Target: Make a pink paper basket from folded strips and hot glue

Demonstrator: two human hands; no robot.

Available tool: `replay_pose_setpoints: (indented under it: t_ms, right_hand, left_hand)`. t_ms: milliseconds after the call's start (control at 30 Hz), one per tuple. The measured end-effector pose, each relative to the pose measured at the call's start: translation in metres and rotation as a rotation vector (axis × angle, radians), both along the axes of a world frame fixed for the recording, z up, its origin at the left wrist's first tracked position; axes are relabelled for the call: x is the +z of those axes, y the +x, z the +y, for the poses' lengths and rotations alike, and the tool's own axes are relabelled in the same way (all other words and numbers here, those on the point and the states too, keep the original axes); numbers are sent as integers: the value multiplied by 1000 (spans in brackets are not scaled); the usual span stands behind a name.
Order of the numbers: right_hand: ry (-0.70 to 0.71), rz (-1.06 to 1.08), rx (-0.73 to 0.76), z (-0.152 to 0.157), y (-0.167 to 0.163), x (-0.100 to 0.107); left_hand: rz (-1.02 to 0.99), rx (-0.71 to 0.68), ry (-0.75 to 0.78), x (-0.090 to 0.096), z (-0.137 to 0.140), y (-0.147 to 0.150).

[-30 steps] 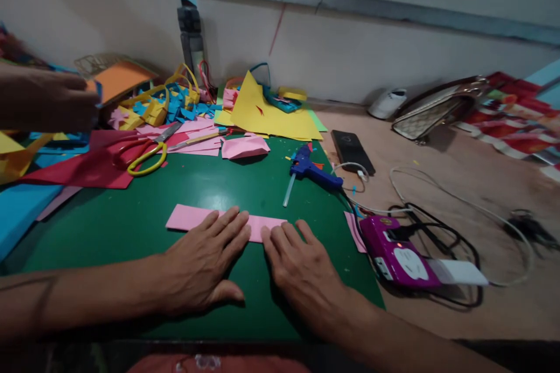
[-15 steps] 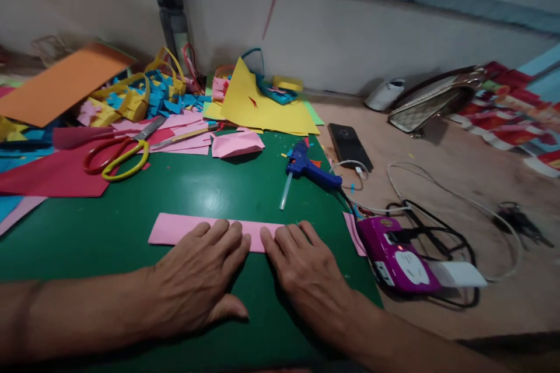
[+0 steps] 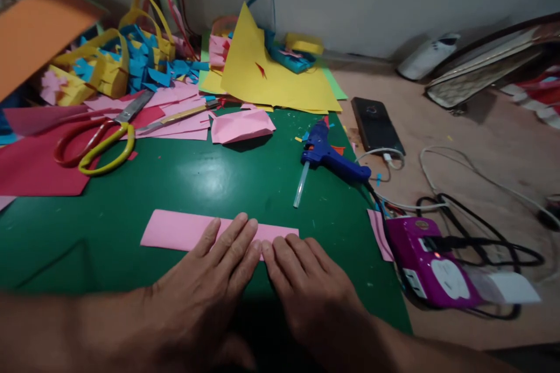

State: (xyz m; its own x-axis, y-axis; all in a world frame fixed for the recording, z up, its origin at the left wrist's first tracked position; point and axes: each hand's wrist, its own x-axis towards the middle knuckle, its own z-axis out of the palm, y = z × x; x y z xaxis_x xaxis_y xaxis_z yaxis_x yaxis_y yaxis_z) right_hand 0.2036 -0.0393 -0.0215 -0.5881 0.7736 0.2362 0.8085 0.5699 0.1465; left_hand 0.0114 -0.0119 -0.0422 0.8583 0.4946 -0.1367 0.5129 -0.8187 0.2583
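A folded strip of pink paper (image 3: pixel 175 229) lies flat on the green board (image 3: pixel 184 183). Across its middle rests my left hand (image 3: pixel 214 271), fingers stretched out and pressing down on the paper. My right hand (image 3: pixel 306 280) is beside it, its fingertips on the near edge of the strip's right part. The fingers of that hand are bent slightly and lie flat, gripping nothing. Beyond the strip stand a folded pink paper piece (image 3: pixel 242 127) and a blue glue gun (image 3: pixel 330 157) with a clear glue stick in it.
Scissors (image 3: pixel 107 140) with red and yellow handles lie on red paper at the left. Yellow sheets (image 3: pixel 280 81) and small paper baskets (image 3: pixel 109 70) fill the back. At the right are a phone (image 3: pixel 377 125), a purple power strip (image 3: pixel 433 262) and loose cables.
The view has tipped down and come closer. My left hand's fingers have slid right along the strip, nearly meeting my right hand, whose fingertips have drawn toward the near edge.
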Motion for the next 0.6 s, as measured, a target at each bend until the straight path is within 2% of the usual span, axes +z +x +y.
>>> replay_pose_setpoints:
  t_ms: [100, 233, 400, 600]
  right_hand:
    - [-64, -40, 3, -9, 2, 1]
    - [-43, -60, 41, -15, 3, 1]
    - [-68, -76, 11, -15, 6, 3]
    - [14, -83, -24, -19, 19, 0]
  left_hand:
    - [-36, -14, -35, -2, 0, -4]
    - [-107, -42, 15, -8, 0, -7]
    - [-88, -62, 71, -8, -1, -12]
    - [-67, 13, 166, 0, -5, -38]
